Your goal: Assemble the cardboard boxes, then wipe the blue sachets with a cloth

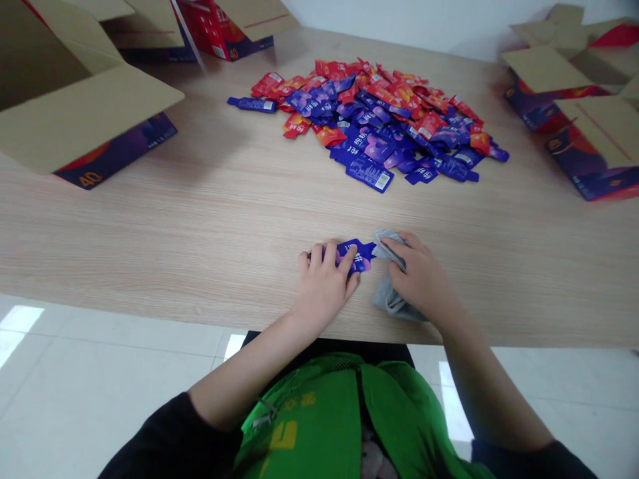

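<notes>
Your wood-grain table [200, 219] is the largest thing here, with a big open carton [120, 153] at its left side, other cartons behind that one, and open cartons [579, 156] at the far right. Toward the back lies a loose pile of red and blue sachets [379, 126], overlapping at all angles. Nearer you, your right hand [424, 279] has its fingers closed on a bunched grey cloth [397, 299], part of which rests on the tabletop. Your left hand [322, 289] lies palm down with its fingers spread, pressing a single blue sachet [362, 249] to the table near the front edge, rather than gripping it. The two hands are apart, with the sachet's narrow, notched end pointing at the cloth; you cannot tell from here whether cloth and tip quite touch. Expect that sachet to be light and thin, with a smooth film that could slide on the wood if your fingertips lift. It probably bends easily and may crease or bulge under hard pressure, so spread light pressure over its broad body; to lift it, pinch a flat side edge rather than squeezing the middle. The cloth should be soft and limp, best held by a gathered fold.
</notes>
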Demonstrator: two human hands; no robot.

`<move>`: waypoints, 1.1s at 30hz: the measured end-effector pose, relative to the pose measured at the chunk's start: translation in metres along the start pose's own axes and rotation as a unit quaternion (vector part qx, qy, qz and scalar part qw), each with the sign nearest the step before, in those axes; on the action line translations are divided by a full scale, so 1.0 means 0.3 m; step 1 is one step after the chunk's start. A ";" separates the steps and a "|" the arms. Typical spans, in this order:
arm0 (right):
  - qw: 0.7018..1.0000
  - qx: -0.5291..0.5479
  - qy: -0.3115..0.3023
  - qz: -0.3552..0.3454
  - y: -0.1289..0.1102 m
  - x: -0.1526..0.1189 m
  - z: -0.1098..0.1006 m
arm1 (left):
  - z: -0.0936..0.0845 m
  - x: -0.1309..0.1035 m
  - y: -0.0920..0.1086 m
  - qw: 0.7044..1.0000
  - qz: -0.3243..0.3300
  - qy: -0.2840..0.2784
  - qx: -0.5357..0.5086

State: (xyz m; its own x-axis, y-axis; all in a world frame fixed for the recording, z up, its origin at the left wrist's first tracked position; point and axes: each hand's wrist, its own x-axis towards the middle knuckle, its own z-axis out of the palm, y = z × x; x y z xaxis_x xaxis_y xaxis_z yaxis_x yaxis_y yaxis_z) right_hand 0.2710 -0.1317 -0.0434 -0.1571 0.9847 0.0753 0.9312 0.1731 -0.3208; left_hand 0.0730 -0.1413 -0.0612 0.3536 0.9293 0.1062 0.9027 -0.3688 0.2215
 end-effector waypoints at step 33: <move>0.999 0.034 0.004 -0.025 -0.071 -0.019 0.061 | 0.003 -0.002 0.003 1.000 0.005 0.013 0.020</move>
State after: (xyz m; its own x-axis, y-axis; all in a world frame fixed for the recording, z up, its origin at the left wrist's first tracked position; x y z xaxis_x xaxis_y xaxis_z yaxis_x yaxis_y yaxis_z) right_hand 0.2459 -0.1407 -0.0543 -0.1996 0.9746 0.1012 0.8976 0.2233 -0.3802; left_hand 0.0738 -0.1421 -0.0620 0.3567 0.9247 0.1333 0.9085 -0.3766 0.1809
